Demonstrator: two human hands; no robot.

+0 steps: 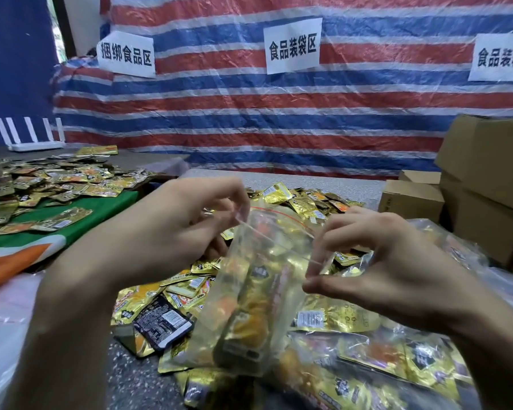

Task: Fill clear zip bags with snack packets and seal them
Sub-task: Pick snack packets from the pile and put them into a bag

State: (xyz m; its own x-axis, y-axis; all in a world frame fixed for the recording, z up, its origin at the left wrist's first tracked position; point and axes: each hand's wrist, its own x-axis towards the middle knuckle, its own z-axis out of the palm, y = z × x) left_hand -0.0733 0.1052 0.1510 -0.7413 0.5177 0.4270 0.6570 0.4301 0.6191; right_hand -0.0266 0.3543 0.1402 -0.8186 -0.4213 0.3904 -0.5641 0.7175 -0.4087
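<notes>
Over gray table (323, 182), zip bag (249, 291) hangs pinched between left hand (166, 232) and right hand (382, 261).

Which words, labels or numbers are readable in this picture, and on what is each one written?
"捆绑食品区": left sign, paper, on the striped tarp.
"食品装袋区": middle sign.
"食品装箱区": right sign; the picture edge cuts the last character.
Print on the packets and the small box: too blurred to read.
</notes>
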